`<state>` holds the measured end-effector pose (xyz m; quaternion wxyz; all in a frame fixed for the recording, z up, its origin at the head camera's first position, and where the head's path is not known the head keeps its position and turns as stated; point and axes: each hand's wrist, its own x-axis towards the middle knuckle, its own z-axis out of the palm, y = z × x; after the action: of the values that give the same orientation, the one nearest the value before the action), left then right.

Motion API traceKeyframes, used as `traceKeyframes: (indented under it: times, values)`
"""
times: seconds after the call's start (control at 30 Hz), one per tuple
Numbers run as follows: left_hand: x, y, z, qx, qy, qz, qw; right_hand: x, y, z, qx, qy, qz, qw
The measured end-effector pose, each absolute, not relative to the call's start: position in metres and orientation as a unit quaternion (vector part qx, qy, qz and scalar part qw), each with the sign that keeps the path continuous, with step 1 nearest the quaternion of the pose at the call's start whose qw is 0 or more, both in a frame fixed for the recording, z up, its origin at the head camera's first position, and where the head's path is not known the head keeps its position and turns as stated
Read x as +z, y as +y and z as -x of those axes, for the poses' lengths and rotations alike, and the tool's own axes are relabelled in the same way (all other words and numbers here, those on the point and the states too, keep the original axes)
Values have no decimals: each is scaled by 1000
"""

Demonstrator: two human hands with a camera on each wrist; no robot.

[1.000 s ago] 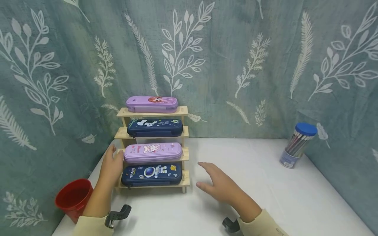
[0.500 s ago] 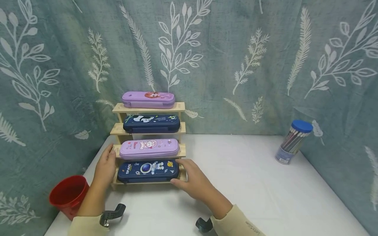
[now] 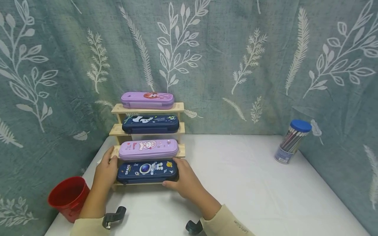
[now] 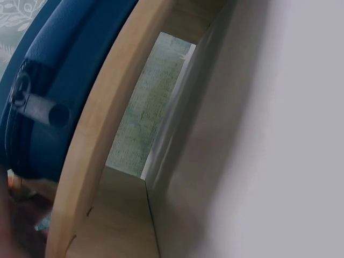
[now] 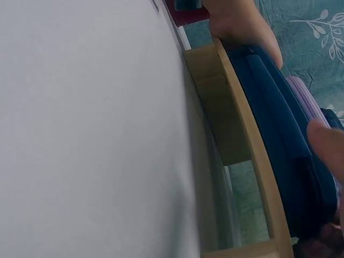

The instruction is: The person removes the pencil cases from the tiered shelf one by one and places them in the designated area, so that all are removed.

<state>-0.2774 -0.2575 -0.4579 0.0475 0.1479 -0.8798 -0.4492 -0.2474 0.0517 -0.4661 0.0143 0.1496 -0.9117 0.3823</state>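
Observation:
A navy pencil case (image 3: 147, 172) with an astronaut print lies on the lowest step of a wooden tiered rack (image 3: 181, 150). My right hand (image 3: 187, 178) holds its right end, the thumb in front and the fingers at the end. In the right wrist view, the thumb (image 5: 325, 142) shows over the case. My left hand (image 3: 104, 172) is at the rack's left side, fingers pointing up and thumb close to the case's left end. On the higher steps lie a lilac rabbit pencil case (image 3: 149, 149), a navy panda pencil case (image 3: 150, 124) and a purple pencil case (image 3: 147, 100).
A red bucket (image 3: 68, 198) stands beside my left forearm. At the back right of the white table (image 3: 236, 183) is a clear tub of pencils (image 3: 290, 142) with a blue lid. A patterned cloth (image 3: 212, 65) hangs behind the rack.
My right hand has come leftward from the open table to the right end of the astronaut case. My left hand has stayed at the rack's left side. The head view has shifted slightly.

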Motion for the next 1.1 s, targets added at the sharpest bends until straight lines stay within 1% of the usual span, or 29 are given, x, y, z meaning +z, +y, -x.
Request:
traceKeyframes:
  times: [0.23,0.47,0.6,0.73,1.1]
  values:
    - [-461,-264,275,-484,-863,-132,56,-467,46,247,382,-916,-123,7]
    - [-462,-265,275,-498,-854,-134,70,-464,47,247,380,-917,-119,4]
    - [-463,-265,275,-504,-848,-151,63,-464,51,248,394,-911,-120,-9]
    - [-466,-265,274,-510,-846,-147,52,-464,56,248,406,-906,-117,-18]
    - [-465,-264,271,-516,-843,-142,56,-460,72,248,445,-886,-123,-42]
